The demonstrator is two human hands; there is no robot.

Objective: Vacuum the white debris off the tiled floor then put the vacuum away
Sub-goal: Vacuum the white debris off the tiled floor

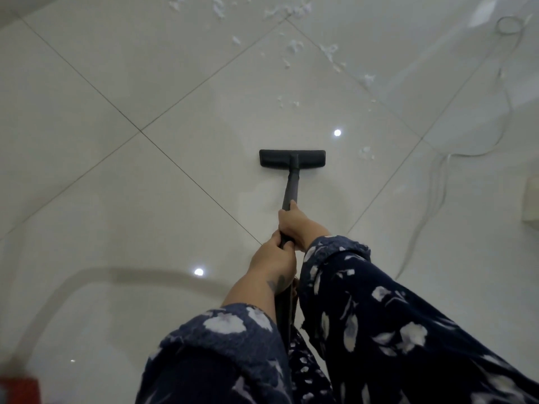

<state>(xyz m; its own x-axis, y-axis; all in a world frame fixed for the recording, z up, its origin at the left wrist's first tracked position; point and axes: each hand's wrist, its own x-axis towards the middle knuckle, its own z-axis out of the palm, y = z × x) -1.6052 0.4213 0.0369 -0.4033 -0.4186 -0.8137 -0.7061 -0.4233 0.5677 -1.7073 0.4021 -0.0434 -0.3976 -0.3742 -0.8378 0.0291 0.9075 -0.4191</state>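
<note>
Both hands, left hand, right hand, grip wand; debris beyond on glossy tiles.

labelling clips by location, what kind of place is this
Probably an indoor room in a home: large glossy floor tiles reflecting ceiling lights, a loose white cable on the floor, and a vacuum head at work.

Count: one vacuum head, one wand, two hands, one cord, two ceiling-light reflections; debris flecks uncountable.
</note>
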